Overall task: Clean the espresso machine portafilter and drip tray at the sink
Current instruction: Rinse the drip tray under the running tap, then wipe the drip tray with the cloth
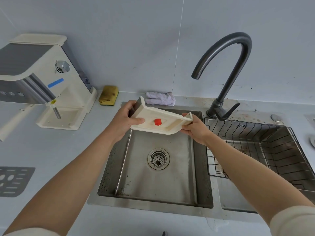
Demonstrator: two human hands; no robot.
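At frame centre, my left hand [125, 120] and right hand [194, 127] each grip an end of the cream drip tray [162, 120] (red float showing) above the sink [158, 183].

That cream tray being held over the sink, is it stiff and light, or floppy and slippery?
The tray probably is stiff: it spans between the left hand and right hand without sagging. It looks like thin moulded plastic, so likely light for its size. Its smooth surface could turn slippery once wet, hence perhaps the two-handed hold over the sink.
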